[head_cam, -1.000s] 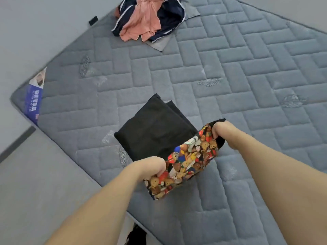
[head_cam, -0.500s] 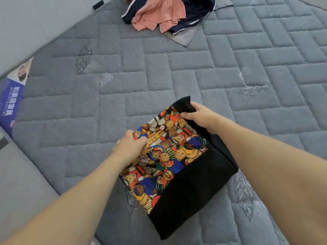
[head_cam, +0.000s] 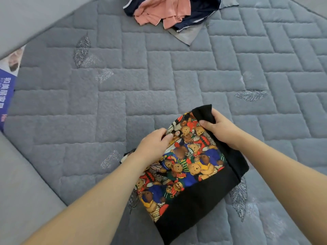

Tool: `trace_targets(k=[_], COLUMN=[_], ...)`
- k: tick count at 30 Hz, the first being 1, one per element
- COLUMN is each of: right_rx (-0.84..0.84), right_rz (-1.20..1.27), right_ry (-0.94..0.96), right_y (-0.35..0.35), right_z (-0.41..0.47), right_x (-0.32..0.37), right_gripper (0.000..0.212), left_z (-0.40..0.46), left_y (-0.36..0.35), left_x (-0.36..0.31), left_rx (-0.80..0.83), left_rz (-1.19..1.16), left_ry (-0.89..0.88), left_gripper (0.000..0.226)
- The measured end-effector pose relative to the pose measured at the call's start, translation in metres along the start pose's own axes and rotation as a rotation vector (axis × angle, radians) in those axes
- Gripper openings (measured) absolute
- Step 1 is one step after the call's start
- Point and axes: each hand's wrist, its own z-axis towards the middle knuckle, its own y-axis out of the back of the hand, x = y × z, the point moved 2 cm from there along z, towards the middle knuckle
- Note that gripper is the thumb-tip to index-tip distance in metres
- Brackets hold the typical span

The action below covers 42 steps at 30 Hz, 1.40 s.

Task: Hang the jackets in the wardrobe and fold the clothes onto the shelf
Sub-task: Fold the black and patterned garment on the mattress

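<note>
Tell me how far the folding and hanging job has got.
Done: nothing visibly put away; no wardrobe or shelf is in view. In hand: the left hand and right hand grip the bear-print garment, folded compact on the mattress. Left: the pile of pink and navy clothes lies unfolded at the far edge.

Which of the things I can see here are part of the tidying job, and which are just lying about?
Part of the job:
bear-print garment, held by left hand and right hand
pile of clothes

Lying about:
mattress
blue label
</note>
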Motion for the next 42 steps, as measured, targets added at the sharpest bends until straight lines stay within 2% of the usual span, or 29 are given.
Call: trace_targets(k=[3, 5, 7, 10, 13, 16, 18, 21, 25, 30, 32, 34, 36, 37, 39, 42], right_rx=[-0.156, -0.167, -0.059, 0.16, 0.248, 0.354, 0.385, 0.26, 0.055, -0.175, -0.294, -0.477, -0.549, -0.499, -0.382, -0.422], right_rz=[-0.276, -0.256, -0.116, -0.113, -0.148, -0.09, -0.027, -0.031, -0.326, -0.604, -0.723, -0.821, -0.894, -0.938, -0.965, -0.893], right_ry=[-0.002, -0.041, -0.128, -0.255, -0.367, -0.394, -0.389, -0.389, -0.336, -0.367, -0.256, 0.016, 0.224, 0.24, 0.156, 0.125], right_y=[-0.001, -0.005, -0.004, 0.007, 0.019, 0.022, 0.023, 0.023, 0.018, 0.008, 0.001, -0.016, -0.039, -0.05, -0.064, -0.071], right_z=[0.007, 0.012, 0.01, 0.0, -0.016, -0.033, -0.038, -0.038, -0.039, -0.043, -0.041, -0.036, -0.028, -0.022, -0.009, 0.01], right_x=[-0.012, -0.018, -0.022, -0.028, -0.037, -0.042, -0.047, -0.06, -0.081, -0.097, -0.085, -0.06, -0.037, -0.032, -0.039, -0.06], right_gripper=[0.037, 0.046, 0.067, 0.086, 0.082, 0.061, 0.057, 0.053, 0.05, 0.074, 0.077, 0.089, 0.082, 0.072, 0.067, 0.067], left_z=[0.013, 0.022, 0.027, 0.031, 0.039, 0.046, 0.051, 0.051, 0.047, 0.029, 0.009, -0.018, -0.042, -0.05, -0.056, -0.045], left_y=[-0.013, -0.016, -0.017, -0.016, -0.02, -0.03, -0.033, -0.034, -0.041, -0.037, -0.034, -0.038, -0.05, -0.055, -0.061, -0.065], left_x=[-0.004, 0.002, 0.01, 0.015, 0.009, 0.009, 0.011, 0.012, 0.008, 0.004, 0.008, 0.009, 0.015, 0.022, 0.046, 0.079], left_rx=[0.02, 0.026, 0.026, -0.002, -0.042, -0.054, -0.068, -0.119, -0.174, -0.299, -0.39, -0.478, -0.42, -0.319, -0.166, -0.084], left_rz=[0.292, 0.343, 0.333, 0.33, 0.338, 0.349, 0.367, 0.397, 0.464, 0.595, 0.666, 0.678, 0.704, 0.721, 0.747, 0.633], left_ry=[-0.017, -0.002, -0.02, -0.101, -0.167, -0.126, -0.096, -0.077, -0.09, -0.028, -0.036, -0.17, -0.238, -0.189, -0.051, 0.005], left_gripper=[0.04, 0.043, 0.035, 0.025, 0.02, 0.023, 0.026, 0.032, 0.036, 0.045, 0.052, 0.059, 0.065, 0.07, 0.075, 0.072])
